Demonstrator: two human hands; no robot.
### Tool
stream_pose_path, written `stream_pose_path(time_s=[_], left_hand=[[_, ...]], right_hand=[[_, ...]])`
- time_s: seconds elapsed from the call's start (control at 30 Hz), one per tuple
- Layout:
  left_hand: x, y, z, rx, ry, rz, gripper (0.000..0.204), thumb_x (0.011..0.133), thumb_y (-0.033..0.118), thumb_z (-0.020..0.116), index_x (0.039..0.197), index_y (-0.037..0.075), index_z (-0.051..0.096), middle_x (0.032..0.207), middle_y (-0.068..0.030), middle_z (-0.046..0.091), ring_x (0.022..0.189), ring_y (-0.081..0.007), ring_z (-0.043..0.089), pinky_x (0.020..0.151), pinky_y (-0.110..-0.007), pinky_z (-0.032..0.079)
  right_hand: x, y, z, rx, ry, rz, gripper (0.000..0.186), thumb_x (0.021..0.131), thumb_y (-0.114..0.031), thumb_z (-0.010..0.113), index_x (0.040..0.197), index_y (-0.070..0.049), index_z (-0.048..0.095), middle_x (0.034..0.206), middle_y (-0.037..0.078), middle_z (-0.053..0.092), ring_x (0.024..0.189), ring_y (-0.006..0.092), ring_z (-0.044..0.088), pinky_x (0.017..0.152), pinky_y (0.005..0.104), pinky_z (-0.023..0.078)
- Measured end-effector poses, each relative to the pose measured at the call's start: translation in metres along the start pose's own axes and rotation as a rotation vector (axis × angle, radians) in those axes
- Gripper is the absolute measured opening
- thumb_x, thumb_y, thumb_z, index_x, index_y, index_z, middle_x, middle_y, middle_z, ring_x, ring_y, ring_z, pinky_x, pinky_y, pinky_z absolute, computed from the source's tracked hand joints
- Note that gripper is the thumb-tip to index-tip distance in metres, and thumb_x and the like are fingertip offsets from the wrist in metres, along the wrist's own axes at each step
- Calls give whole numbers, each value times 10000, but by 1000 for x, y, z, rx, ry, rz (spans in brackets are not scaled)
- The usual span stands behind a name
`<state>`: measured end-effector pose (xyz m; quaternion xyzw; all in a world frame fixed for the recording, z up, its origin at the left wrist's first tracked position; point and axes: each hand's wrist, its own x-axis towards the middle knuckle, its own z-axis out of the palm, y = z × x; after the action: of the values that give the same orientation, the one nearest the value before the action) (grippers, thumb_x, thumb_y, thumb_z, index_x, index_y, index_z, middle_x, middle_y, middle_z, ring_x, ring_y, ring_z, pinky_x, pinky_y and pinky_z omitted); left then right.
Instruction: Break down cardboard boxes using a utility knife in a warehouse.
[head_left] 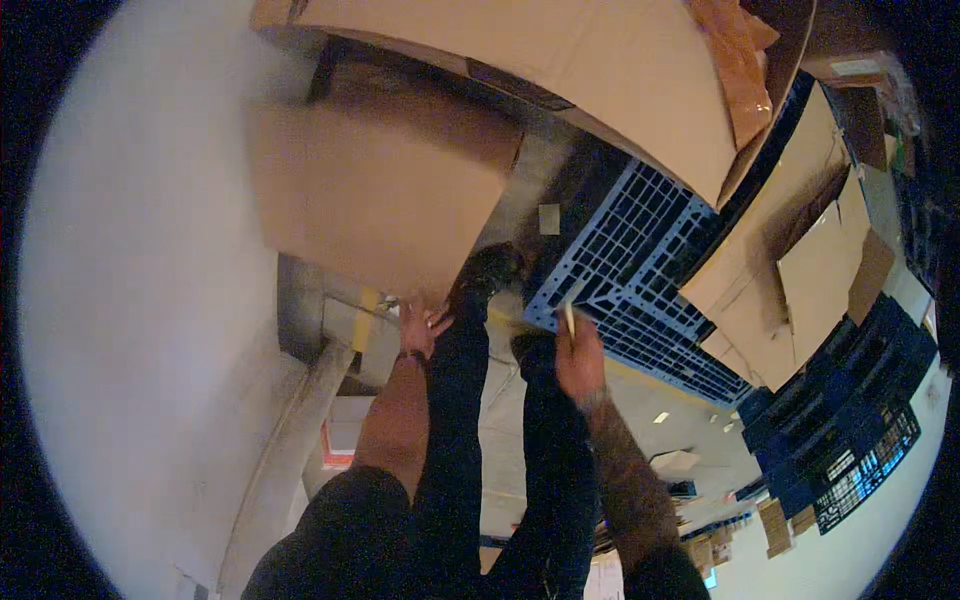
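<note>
My left hand point(418, 328) is at the near edge of a large flat brown cardboard sheet point(380, 190), its fingers closed at that edge. The sheet leans between the pale wall and my legs, and its near edge is blurred. My right hand point(582, 362) is closed around a thin, pale, stick-like object point(570, 318) whose kind I cannot make out. That hand is over the near corner of a blue plastic grid pallet point(610, 292), with the object's tip pointing away from me.
A large cardboard box point(600, 70) looms at the far side, with a torn brown flap point(735, 70). More cut cardboard point(825, 275) lies on the right, beside black stacked crates point(850, 390). The pale wall point(140, 300) borders the left. Paper scraps point(660, 417) lie on the floor.
</note>
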<state>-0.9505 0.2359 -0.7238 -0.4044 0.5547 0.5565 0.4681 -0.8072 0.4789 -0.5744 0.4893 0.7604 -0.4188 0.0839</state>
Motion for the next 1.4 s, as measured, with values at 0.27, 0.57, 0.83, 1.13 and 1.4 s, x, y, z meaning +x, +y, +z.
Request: stream_pose_path(time_s=[0.27, 0.57, 0.83, 1.13, 1.4], left_hand=[[-30, 43, -24, -185, 458, -103, 792, 897, 679, 415, 1513, 208, 254, 1543, -54, 315, 1392, -245, 342, 1088, -535, 326], [-136, 121, -51, -460, -304, 256, 785, 915, 653, 364, 1492, 125, 296, 1544, -93, 315, 1396, -356, 288, 1131, -528, 264], [-226, 110, -42, -245, -324, 14, 762, 935, 649, 346, 1457, 95, 347, 1461, -126, 423, 1319, -351, 399, 1094, -502, 331], [-269, 24, 133, 697, -691, 305, 655, 941, 369, 554, 1446, 13, 336, 1413, -116, 457, 1283, -236, 448, 1062, -376, 392], [-216, 31, 189, 1645, -433, 1209, 607, 848, 135, 694, 1395, 78, 439, 1419, -188, 427, 1291, -335, 445, 1078, -396, 375]], right_hand=[[210, -65, 54, -130, -99, -40, 538, 807, -435, 685, 1132, -13, 612, 1071, 256, 624, 982, 407, 613, 828, 454, 492], [52, -114, 44, 149, -397, -11, 670, 727, -483, 757, 1207, -47, 589, 1046, 225, 661, 974, 405, 638, 866, 455, 515], [-156, -85, -88, 437, -14, 223, 658, 742, -273, 822, 1261, 9, 531, 1182, 192, 620, 1078, 332, 623, 910, 389, 504], [-274, 22, -93, 804, 355, 639, 587, 797, -197, 782, 1276, 15, 517, 1110, 187, 655, 994, 227, 641, 871, 358, 508], [-214, 39, -112, 411, 495, 495, 454, 881, -172, 655, 1264, 5, 487, 1172, 226, 594, 1069, 377, 586, 930, 412, 467]])
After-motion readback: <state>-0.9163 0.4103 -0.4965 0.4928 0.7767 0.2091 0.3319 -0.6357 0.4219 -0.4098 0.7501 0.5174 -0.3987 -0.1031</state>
